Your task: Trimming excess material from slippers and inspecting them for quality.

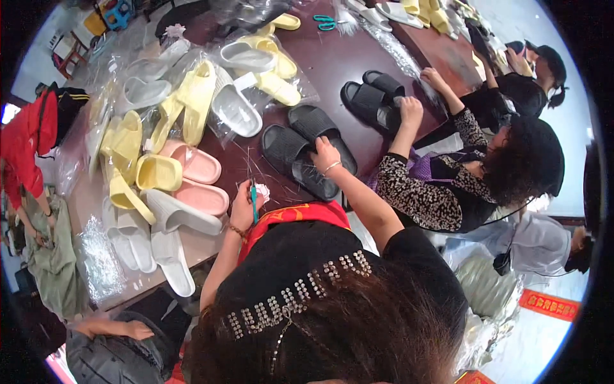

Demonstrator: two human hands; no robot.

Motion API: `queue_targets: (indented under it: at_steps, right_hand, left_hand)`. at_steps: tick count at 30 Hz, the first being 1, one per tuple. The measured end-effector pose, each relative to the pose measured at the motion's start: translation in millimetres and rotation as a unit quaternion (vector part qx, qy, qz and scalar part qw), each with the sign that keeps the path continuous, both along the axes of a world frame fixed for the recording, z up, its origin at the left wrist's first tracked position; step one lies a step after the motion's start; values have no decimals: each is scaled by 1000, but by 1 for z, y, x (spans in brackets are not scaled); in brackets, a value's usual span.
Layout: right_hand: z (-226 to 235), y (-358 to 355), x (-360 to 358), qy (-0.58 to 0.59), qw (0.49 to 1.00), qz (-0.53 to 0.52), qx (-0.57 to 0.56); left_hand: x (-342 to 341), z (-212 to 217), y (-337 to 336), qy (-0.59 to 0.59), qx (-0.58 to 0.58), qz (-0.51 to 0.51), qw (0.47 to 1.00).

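My left hand [240, 208], a beaded bracelet at its wrist, is closed around teal-handled scissors [254, 203] at the table's near edge. Beside them lies a small pinkish-white bundle [264, 191] that I cannot make out. A pair of black slide sandals [285, 144] lies in front of me, soles down, toes pointing away. My right hand [326, 156] reaches over the pair, its fingers closed at the strap edge between the two sandals. Thin clear strands [248, 160] are scattered on the dark table left of the sandals.
Yellow, pink [203, 198] and grey slides pile up on the left, some in clear bags. A co-worker on the right handles another black pair [366, 101]. Clear plastic wrap [101, 262] lies at the left edge. Other teal scissors [325, 23] lie at the far side.
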State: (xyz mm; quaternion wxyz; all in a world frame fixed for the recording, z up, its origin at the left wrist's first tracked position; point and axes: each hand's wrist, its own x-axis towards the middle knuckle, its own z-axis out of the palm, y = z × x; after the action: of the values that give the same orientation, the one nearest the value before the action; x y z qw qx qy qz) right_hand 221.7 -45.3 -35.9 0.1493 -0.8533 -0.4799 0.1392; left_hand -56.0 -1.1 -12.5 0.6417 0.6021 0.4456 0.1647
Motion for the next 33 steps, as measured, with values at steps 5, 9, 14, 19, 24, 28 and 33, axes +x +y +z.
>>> queue_targets:
  at_steps: [5,9,14,19,24,28,33]
  right_hand:
    - [-16,-6,11,37,997,41,59]
    - [7,-9,2,-30,998,40,44]
    - [9,-7,5,-56,994,74,63]
    - [75,-4,52,92,974,20,207]
    - [38,77,250,194,925,-43,325]
    - [61,187,333,-44,992,-35,113]
    - [46,233,431,-147,989,20,-6]
  left_hand:
    - [4,-2,3,-9,22,18,1000]
    - [10,6,2,-14,40,18,999]
    - [0,-15,-7,14,74,14,997]
    - [-14,-10,-11,44,77,98,991]
    - [0,-6,-19,25,71,150,986]
    - [10,5,-24,77,76,201,974]
    - [7,25,-31,222,99,204,948]
